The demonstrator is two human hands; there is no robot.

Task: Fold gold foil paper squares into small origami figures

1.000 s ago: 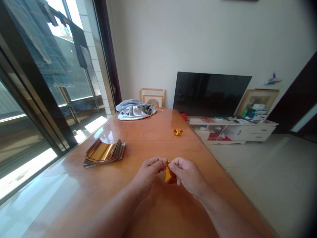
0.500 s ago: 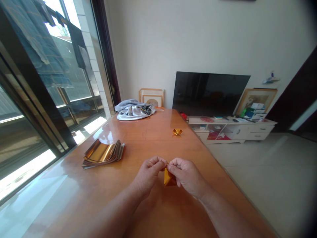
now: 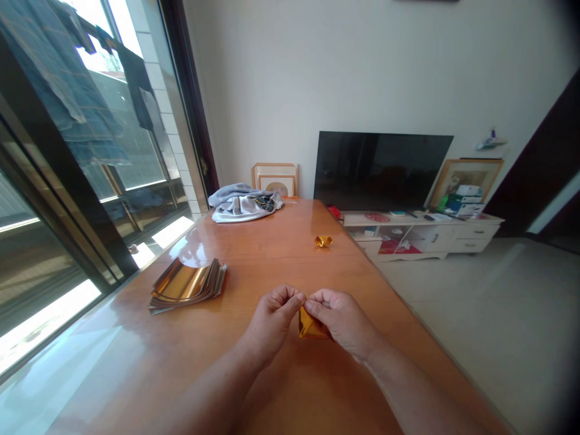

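Between my hands is a folded piece of gold foil paper (image 3: 312,326), hanging just above the wooden table (image 3: 263,380). My left hand (image 3: 276,317) pinches its upper edge between thumb and forefinger. Close beside it, my right hand (image 3: 339,317) grips the same piece at the top, with the thumb in front. The fingers hide the upper part of the foil. Farther up the table sits a finished-looking folded gold foil shape (image 3: 323,241), its ends flared. A stack of gold foil sheets (image 3: 185,284) lies to the left, curling upward.
A bundle of grey shiny cloth (image 3: 244,204) rests at the table's far end, before framed pictures (image 3: 275,178) leaning on the wall. Beyond the right edge stand a white TV cabinet (image 3: 426,238) and a black television (image 3: 383,172). Sliding glass doors (image 3: 86,199) line the left.
The gold foil paper has turned and spread slightly to the right under my right hand. Both hands keep their pinch in nearly the same place. The view has shifted a little.
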